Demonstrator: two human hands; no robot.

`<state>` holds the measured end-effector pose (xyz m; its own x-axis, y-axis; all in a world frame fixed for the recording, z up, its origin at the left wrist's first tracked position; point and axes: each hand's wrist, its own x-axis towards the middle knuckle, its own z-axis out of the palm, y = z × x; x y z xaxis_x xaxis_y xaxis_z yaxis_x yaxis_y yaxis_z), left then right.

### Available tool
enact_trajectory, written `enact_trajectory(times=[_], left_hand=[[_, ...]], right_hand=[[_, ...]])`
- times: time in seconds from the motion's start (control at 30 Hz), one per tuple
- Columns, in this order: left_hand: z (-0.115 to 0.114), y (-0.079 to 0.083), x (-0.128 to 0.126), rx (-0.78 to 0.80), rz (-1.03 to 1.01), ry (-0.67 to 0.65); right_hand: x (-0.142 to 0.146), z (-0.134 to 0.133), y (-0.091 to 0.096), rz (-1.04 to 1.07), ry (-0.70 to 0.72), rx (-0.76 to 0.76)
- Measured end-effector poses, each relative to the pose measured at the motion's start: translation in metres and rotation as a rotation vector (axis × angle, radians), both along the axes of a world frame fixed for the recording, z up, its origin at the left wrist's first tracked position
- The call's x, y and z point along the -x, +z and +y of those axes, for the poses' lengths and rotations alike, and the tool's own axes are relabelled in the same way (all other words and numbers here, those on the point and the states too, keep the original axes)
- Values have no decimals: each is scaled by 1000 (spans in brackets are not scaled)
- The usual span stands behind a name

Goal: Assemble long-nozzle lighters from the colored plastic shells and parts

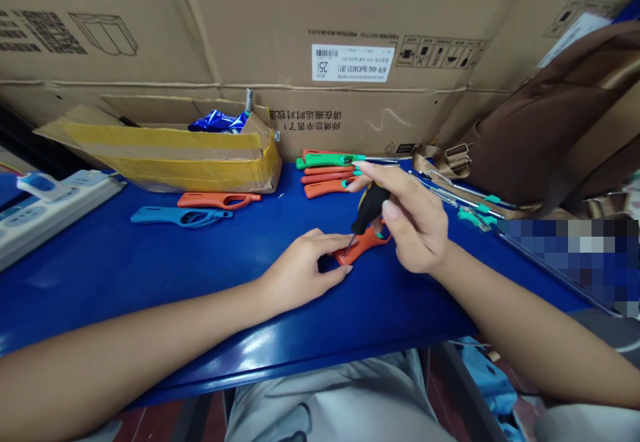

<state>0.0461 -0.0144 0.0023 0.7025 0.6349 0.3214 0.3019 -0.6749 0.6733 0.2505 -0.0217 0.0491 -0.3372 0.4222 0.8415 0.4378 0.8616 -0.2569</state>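
An orange lighter casing (364,247) lies on the blue table, pinched at its near end between the thumb and fingers of my left hand (307,265). My right hand (413,219) grips a screwdriver (370,207) with a black and yellow handle. Its thin shaft points down, and the tip meets the casing beside my left fingers. Just behind my right hand is a stack of orange and green lighters (325,174), partly covered by its fingers. To the left rest a blue casing (181,216) and an orange casing (217,199).
A cardboard box with yellow tape (200,162) stands at the back left, holding a blue packet (220,122). A white power strip (55,205) lies at far left. Metal rods with green parts (465,199) and a brown bag (560,129) are at right. A large carton (250,42) walls the back.
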Motion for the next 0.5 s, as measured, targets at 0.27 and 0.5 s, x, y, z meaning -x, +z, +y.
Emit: enact_trajectory(times=[0.27,0.5], left_hand=[[0,-1,0,5,-11,1],[0,0,0,3,20,5]], right_hand=[[-1,1,2,20,-62,-135],[1,-2,1,51,-3,86]])
